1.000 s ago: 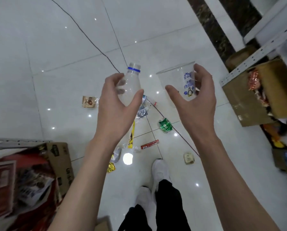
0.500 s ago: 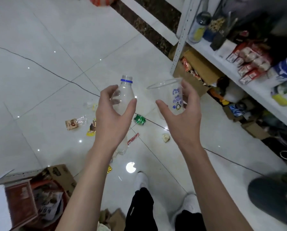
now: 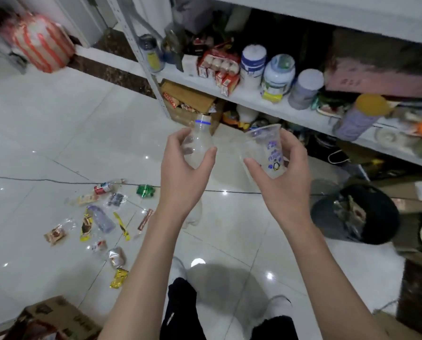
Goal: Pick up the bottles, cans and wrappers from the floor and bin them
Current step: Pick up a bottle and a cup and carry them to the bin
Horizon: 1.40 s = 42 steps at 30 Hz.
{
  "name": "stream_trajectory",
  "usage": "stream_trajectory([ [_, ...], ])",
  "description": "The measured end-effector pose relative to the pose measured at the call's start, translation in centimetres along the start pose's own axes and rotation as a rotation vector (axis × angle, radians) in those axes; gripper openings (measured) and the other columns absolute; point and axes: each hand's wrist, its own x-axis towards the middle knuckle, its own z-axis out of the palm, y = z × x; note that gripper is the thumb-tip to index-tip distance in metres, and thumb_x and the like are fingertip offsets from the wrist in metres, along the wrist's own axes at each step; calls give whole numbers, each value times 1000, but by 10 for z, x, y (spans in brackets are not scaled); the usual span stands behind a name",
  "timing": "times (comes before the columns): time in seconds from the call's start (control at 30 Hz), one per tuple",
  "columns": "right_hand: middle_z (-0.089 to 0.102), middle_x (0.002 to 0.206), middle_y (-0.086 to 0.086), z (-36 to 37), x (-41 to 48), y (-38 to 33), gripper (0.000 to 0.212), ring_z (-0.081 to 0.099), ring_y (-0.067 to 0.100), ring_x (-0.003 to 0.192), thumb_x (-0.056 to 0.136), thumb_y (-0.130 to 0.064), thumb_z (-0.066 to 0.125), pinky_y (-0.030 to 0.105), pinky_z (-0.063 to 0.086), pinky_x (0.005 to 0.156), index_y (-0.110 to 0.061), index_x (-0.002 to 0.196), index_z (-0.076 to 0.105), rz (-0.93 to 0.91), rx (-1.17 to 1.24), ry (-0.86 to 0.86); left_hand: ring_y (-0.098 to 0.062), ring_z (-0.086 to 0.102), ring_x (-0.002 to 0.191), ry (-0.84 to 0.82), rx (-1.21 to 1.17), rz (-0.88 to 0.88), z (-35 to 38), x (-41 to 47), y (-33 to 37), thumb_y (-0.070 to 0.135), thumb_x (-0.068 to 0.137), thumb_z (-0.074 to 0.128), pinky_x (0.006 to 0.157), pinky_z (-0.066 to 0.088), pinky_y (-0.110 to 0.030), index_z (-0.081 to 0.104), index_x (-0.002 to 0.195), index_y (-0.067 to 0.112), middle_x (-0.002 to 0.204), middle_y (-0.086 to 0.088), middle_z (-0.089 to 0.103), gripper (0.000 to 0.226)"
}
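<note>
Glossy white floor tiles (image 3: 57, 143) run under a cluttered shelf (image 3: 254, 100). Our left hand (image 3: 183, 177) grips a clear bottle (image 3: 200, 146), neck up; our right hand (image 3: 286, 177) wraps a clear cup (image 3: 266, 148), mouth up. The black bin (image 3: 386, 217) stands low to our right, nearer the cup hand; wrappers (image 3: 87, 222) litter the floor at left.

I see a clear plastic bottle with a blue neck ring (image 3: 200, 143) held upright in the left grip (image 3: 185, 175). A clear plastic cup with blue print (image 3: 266, 148) sits slightly tilted in the right grip (image 3: 283, 177). Scattered on the floor (image 3: 57, 143) to the left are a crumpled green wrapper (image 3: 145, 190), a red-labelled crushed bottle (image 3: 104, 187), a flattened clear bottle (image 3: 101, 219), a long yellow wrapper (image 3: 86, 224) and a gold foil wrapper (image 3: 118, 278). The round black bin (image 3: 389, 217) stands to the right, well apart from that litter.
</note>
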Motion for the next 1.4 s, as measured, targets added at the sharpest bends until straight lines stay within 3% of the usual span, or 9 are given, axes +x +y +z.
stream_trajectory([
  [0.23, 53, 136, -8, -183, 6, 84, 77, 52, 3, 125, 80, -33, 85, 21, 44, 107, -23, 146, 46, 101, -30, 234, -2, 58, 110, -193, -20, 48, 165, -68, 63, 37, 88, 73, 85, 44, -10, 50, 131, 26, 126, 12, 56, 50],
  [0.33, 52, 138, -5, -234, 6, 118, 77, 52, 5, 127, 81, -33, 85, 33, 47, 109, -23, 146, 46, 163, -54, 314, 5, 55, 108, -286, -28, 45, 222, -89, 78, 36, 88, 73, 81, 40, -2, 48, 133, 26, 124, 15, 54, 53],
  [0.57, 52, 141, -10, -313, 21, 189, 76, 50, 4, 132, 81, -44, 84, 32, 44, 113, -32, 144, 43, 284, -62, 455, 15, 51, 104, -438, -36, 27, 331, -98, 82, 36, 88, 74, 79, 35, 3, 48, 133, 25, 126, 16, 54, 53],
  [0.77, 53, 142, -9, -350, 50, 243, 79, 53, 5, 130, 84, -47, 80, 34, 49, 109, -24, 149, 42, 388, -99, 519, 10, 52, 105, -513, -10, -5, 417, -83, 74, 36, 88, 74, 80, 35, 3, 49, 133, 21, 128, 9, 55, 54],
  [0.93, 54, 139, -10, -369, 67, 291, 76, 52, -13, 120, 86, -36, 81, 4, 44, 93, -21, 150, 42, 430, -66, 560, 6, 54, 107, -550, -16, -14, 484, -78, 62, 34, 88, 74, 82, 37, 1, 50, 132, 21, 127, 9, 56, 51],
  [1.03, 54, 141, -9, -377, 68, 331, 77, 54, -3, 125, 86, -39, 81, 13, 48, 99, -23, 150, 42, 470, -74, 554, 5, 53, 108, -555, 4, -22, 523, -81, 48, 34, 88, 74, 82, 36, 2, 49, 133, 21, 126, 8, 56, 52],
  [1.17, 55, 138, -10, -381, 64, 392, 76, 54, 0, 125, 84, -43, 81, 3, 42, 93, -25, 148, 44, 510, -76, 513, 1, 55, 111, -530, 3, -57, 578, -87, 21, 36, 88, 74, 84, 37, 1, 48, 134, 20, 126, 9, 56, 55],
  [1.27, 57, 136, -10, -381, 60, 438, 75, 55, 1, 124, 83, -43, 81, 11, 47, 98, -25, 147, 45, 538, -79, 473, 3, 56, 108, -496, -17, -88, 616, -95, -3, 32, 88, 74, 81, 39, 0, 47, 135, 17, 125, 8, 56, 56],
  [1.4, 56, 139, -7, -383, 58, 494, 77, 54, 1, 126, 84, -37, 82, 18, 47, 103, -20, 149, 44, 554, -76, 441, -2, 59, 108, -441, -2, -100, 661, -108, -42, 32, 87, 74, 89, 51, -15, 46, 134, 16, 124, 7, 56, 57],
])
